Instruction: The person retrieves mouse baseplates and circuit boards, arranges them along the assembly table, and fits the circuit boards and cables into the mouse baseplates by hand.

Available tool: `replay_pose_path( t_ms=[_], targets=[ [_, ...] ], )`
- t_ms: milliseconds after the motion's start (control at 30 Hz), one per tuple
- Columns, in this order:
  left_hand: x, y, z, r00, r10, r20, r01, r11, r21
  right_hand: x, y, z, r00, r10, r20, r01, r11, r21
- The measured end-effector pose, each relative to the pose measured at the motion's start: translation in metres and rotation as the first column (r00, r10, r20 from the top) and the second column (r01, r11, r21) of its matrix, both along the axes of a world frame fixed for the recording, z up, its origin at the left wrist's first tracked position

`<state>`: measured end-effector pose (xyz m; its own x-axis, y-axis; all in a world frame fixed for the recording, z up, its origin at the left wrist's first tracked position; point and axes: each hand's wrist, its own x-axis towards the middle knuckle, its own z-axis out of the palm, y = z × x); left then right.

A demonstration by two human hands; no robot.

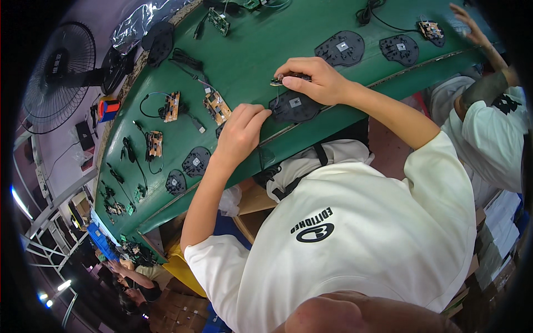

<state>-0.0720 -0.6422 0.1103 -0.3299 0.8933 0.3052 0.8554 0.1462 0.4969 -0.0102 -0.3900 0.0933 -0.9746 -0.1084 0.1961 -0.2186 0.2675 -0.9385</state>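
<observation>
In front of me a black plastic base plate (297, 106) with a small white square at its middle lies on the green work surface. My right hand (319, 82) is closed around a small circuit board (276, 82) just above the far side of the plate. A thin wire hangs from this board toward the plate. My left hand (240, 132) has its fingers pinched together at the plate's left edge; what they hold, if anything, is hidden. Just beyond my left hand lies a brown circuit board (215, 106) joined to a cable.
The green bench (261, 41) carries more black base plates (340, 48), a brown board with wires (171, 106), another brown board (155, 144) and a loose black cable (133, 158). A fan (58, 72) stands at the far left. At right, a co-worker's hand (471, 25) reaches over the bench.
</observation>
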Motion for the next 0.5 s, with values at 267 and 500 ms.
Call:
replay_pose_path(
  t_ms=[267,500],
  targets=[
    [-0.002,-0.002,-0.001,0.993,-0.096,-0.062,0.094,0.995,-0.033,-0.001,0.0,0.001,1.0,0.011,-0.021,-0.01,0.999,0.037],
    [0.004,0.0,0.001,0.989,-0.135,-0.064,0.133,0.99,-0.037,0.006,0.006,0.012,0.993,0.093,-0.071,-0.081,0.983,0.163]
  ],
)
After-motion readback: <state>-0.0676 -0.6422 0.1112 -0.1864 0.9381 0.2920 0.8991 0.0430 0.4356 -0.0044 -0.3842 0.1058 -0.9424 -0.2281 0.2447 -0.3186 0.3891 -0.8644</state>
